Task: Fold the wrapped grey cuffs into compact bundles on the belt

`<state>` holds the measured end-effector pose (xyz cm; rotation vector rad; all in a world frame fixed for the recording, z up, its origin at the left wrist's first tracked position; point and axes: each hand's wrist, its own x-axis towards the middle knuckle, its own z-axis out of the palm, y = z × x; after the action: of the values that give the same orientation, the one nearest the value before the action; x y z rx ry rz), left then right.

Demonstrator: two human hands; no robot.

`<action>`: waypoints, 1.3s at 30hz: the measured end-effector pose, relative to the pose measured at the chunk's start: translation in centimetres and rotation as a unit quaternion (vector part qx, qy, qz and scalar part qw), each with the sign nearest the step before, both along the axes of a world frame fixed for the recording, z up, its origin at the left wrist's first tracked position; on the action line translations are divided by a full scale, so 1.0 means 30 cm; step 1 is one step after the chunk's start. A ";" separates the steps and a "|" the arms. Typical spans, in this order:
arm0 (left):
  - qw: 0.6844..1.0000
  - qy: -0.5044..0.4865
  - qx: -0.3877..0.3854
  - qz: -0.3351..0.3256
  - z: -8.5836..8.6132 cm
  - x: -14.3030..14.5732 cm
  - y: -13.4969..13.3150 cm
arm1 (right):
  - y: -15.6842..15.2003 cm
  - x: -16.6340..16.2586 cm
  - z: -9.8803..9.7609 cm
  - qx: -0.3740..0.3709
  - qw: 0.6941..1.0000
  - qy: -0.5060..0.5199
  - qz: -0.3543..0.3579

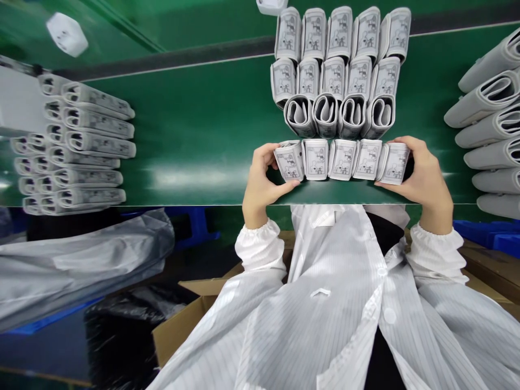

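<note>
A front row of several rolled grey blood pressure cuffs (343,160), printed with small diagrams, stands side by side near the front edge of the green work surface (195,135). Its left end cuff (289,162) is gripped by my left hand (263,179), thumb in front and fingers behind. At the other end, my right hand (424,176) grips the rightmost cuff (395,164) in the same way. The row is squeezed between both hands. Just behind it are more rolled cuffs (339,116) with coiled ends showing, and further printed rows (335,76) lie beyond those.
Stacks of rolled cuffs (91,143) lie at the left, and a pile of larger folded cuffs (493,127) at the right. White plastic pieces (67,34) are at the back. Below the edge are a cardboard box (182,325), a black plastic bag (122,330) and another person's sleeve (81,265).
</note>
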<state>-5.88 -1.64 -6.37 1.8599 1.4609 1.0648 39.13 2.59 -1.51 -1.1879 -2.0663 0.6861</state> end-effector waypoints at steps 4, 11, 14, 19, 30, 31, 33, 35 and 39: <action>1.000 0.000 0.000 0.002 -0.003 -0.002 0.002 | -0.003 0.002 0.007 -0.018 1.000 -0.005 -0.006; 1.000 -0.007 0.008 -0.007 0.000 -0.005 0.004 | -0.001 0.003 -0.003 -0.019 1.000 -0.008 -0.005; 1.000 -0.011 0.003 -0.008 0.004 -0.005 0.003 | 0.003 0.004 -0.015 0.001 1.000 -0.001 0.002; 1.000 -0.024 0.006 -0.008 0.007 -0.006 0.001 | 0.005 0.010 -0.033 -0.017 1.000 -0.016 -0.001; 1.000 -0.019 -0.019 -0.010 0.017 -0.014 -0.003 | -0.006 -0.001 -0.022 -0.024 1.000 -0.021 -0.004; 1.000 -0.016 -0.020 -0.010 0.024 -0.011 -0.004 | -0.006 -0.003 -0.017 -0.021 1.000 -0.018 -0.002; 1.000 -0.009 -0.018 -0.012 0.036 -0.003 -0.006 | -0.007 -0.005 -0.009 -0.022 1.000 -0.017 0.001; 1.000 -0.004 -0.016 -0.011 0.044 0.002 -0.006 | -0.007 -0.006 -0.003 -0.026 1.000 -0.015 0.001; 1.000 0.000 -0.016 -0.011 0.041 0.002 -0.005 | -0.009 -0.004 0.008 -0.063 0.997 -0.038 -0.014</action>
<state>-5.83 -1.80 -5.13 1.8502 1.4453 1.0250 39.02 2.31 -1.29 -1.3300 -2.0902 0.7789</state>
